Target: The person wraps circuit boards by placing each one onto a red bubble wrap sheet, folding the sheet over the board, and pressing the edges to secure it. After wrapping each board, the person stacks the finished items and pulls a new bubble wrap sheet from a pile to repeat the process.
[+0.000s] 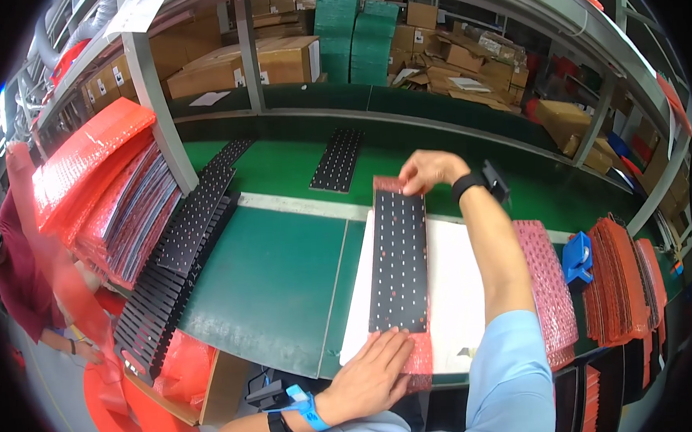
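Note:
A long black panel (398,268) with rows of small white marks lies in front of me on a pink bubble-wrap sheet (419,359). The sheet shows past both of the panel's ends. Under them is white sheeting (453,288) on the green bench. My left hand (372,373) rests flat over the near end, fingers stretched out across the panel's edge and the wrap. At the far end, my right hand (433,171) has its fingers curled together at the panel's corner. Whether it also grips the wrap there is hidden.
Another black panel (337,161) lies on the far green belt. At left are a black slotted rack (153,317) with more panels and a wrapped red stack (109,180). A blue tape dispenser (577,260) and pink wrap (546,284) are at right. Another person's hand (85,351) shows far left.

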Action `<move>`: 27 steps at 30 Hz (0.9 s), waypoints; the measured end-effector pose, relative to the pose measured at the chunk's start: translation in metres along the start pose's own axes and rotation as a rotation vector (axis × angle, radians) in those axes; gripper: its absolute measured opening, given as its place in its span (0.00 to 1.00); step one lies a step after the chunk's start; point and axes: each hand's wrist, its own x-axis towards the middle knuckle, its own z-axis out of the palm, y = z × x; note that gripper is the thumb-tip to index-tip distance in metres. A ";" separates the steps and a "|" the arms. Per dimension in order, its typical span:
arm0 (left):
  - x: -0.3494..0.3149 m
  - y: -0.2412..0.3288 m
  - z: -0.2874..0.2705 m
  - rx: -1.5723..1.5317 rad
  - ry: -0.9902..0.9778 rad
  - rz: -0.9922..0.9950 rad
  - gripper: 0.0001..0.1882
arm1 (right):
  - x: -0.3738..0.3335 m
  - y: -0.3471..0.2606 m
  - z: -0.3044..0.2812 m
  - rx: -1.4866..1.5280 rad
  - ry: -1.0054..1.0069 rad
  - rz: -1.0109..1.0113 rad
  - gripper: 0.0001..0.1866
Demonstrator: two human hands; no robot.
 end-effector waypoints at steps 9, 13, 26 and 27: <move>-0.002 -0.011 0.001 0.080 0.002 0.065 0.22 | -0.216 -0.147 0.039 -0.485 0.913 -0.670 0.08; -0.022 -0.012 0.009 0.025 0.091 0.083 0.20 | -0.241 -0.116 0.188 -0.763 0.884 -0.874 0.09; -0.036 -0.016 -0.018 -0.111 0.370 0.251 0.12 | -0.239 -0.052 0.265 -0.491 0.521 -0.486 0.15; -0.026 -0.017 -0.020 -0.076 0.331 0.204 0.11 | -0.239 -0.054 0.262 -0.493 0.521 -0.483 0.15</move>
